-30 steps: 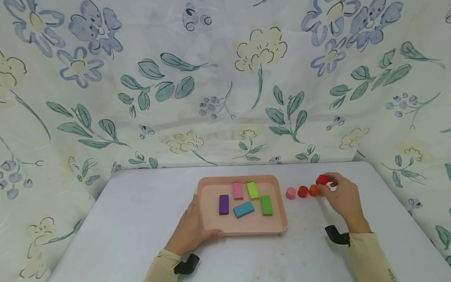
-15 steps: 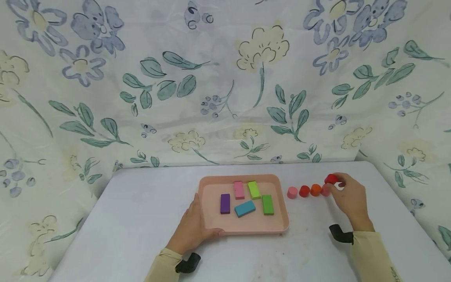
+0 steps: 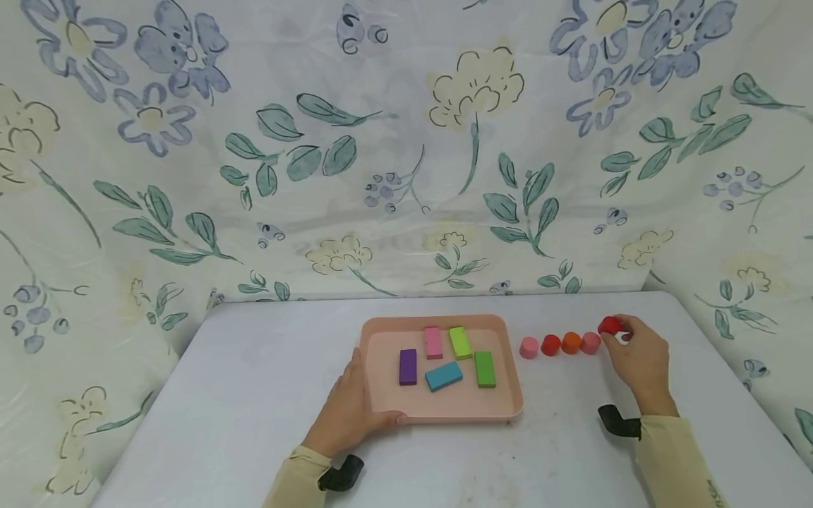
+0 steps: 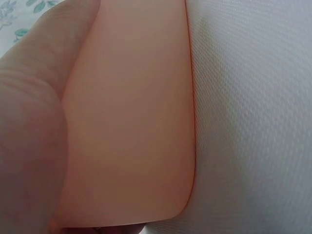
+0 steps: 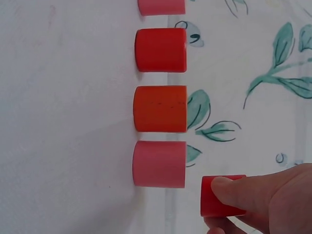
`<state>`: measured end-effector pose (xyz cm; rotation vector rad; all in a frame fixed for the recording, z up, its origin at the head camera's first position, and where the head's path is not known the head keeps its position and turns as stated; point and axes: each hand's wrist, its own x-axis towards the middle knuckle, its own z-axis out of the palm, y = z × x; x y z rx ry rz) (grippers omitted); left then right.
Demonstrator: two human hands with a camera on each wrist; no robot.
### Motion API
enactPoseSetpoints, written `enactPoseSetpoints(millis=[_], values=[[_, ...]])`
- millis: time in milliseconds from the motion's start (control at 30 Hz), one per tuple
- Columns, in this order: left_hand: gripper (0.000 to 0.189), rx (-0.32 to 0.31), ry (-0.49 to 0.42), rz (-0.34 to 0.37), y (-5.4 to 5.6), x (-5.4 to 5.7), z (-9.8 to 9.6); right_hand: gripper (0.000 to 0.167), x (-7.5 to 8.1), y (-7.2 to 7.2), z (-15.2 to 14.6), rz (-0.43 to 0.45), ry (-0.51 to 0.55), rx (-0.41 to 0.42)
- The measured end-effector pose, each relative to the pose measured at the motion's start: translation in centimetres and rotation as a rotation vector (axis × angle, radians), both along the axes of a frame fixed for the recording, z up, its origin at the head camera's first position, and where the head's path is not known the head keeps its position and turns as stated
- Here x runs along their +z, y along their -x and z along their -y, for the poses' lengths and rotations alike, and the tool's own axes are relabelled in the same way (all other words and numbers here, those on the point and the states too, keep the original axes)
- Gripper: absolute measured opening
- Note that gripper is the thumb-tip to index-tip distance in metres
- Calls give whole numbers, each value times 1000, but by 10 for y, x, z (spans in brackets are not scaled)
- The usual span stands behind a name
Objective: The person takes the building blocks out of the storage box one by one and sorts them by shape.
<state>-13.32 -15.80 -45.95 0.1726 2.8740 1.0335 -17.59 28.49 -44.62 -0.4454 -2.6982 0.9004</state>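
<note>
In the head view my left hand (image 3: pixel 349 409) holds the near left corner of a shallow peach tray (image 3: pixel 438 410), its thumb along the front edge and fingers along the left side. The left wrist view shows the hand against the tray's smooth outer wall (image 4: pixel 131 122). My right hand (image 3: pixel 641 363) pinches a small red cylinder block (image 5: pixel 214 202) between thumb and fingers, raised off the table. It is just past the right end of a row of upright cylinders: pink (image 3: pixel 529 348), red (image 3: pixel 550 345), orange (image 3: pixel 571 343) and pink (image 5: pixel 160 164).
Flat blocks lie apart in the tray: purple (image 3: pixel 408 367), pink (image 3: pixel 433 343), yellow-green (image 3: pixel 460 343), blue (image 3: pixel 444 376) and green (image 3: pixel 485 370). The white table (image 3: pixel 286 353) ends at a floral cloth (image 3: pixel 394 155) behind and at both sides.
My right hand has carried the red cylinder block rightward, from above the row to beyond its right end. The last pink cylinder now shows fully. My left hand stays on the tray.
</note>
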Motion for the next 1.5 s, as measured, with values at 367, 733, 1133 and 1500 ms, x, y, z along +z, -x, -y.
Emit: enactPoseSetpoints(millis=[367,733,1133,1500], values=[[143,-8,8,-15,0,0,0,43,-4,2,-5,78,3,-29],[144,2,2,7,2,-1,0,44,-12,4,-8,169,39,-10],[143,-1,10,9,-1,1,-1,42,-19,6,-13,186,25,11],[143,-2,18,15,-1,2,-1,46,-16,5,-14,196,12,36]])
